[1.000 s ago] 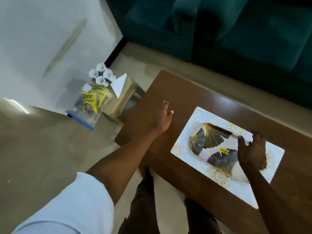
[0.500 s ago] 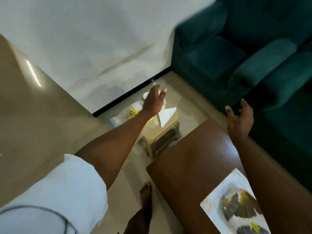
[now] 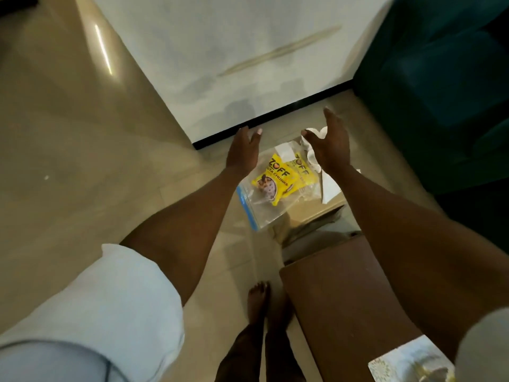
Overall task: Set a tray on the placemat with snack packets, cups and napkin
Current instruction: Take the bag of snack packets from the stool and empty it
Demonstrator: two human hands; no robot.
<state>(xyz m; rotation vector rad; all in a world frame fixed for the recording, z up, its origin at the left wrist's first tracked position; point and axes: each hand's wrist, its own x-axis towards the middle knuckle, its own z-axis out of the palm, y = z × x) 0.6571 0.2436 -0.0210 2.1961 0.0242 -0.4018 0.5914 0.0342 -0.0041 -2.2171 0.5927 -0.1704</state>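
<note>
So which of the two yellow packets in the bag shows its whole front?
The packet nearer the left hand: its whole printed front shows and it overlaps the other packet, seen only as a strip toward the right hand.

Room corner on my feed: floor, wall, furniture.
I see a glossy beige floor (image 3: 68, 161) meeting a white wall (image 3: 209, 37) along a black skirting (image 3: 275, 113); a long tan smear (image 3: 279, 51) runs slantwise across the wall. A teal sofa (image 3: 440, 78) fills the upper right. A brown table (image 3: 330, 299) shows one corner at lower right, and a low tan stool (image 3: 327, 206) stands on the floor just beyond that corner.
</note>
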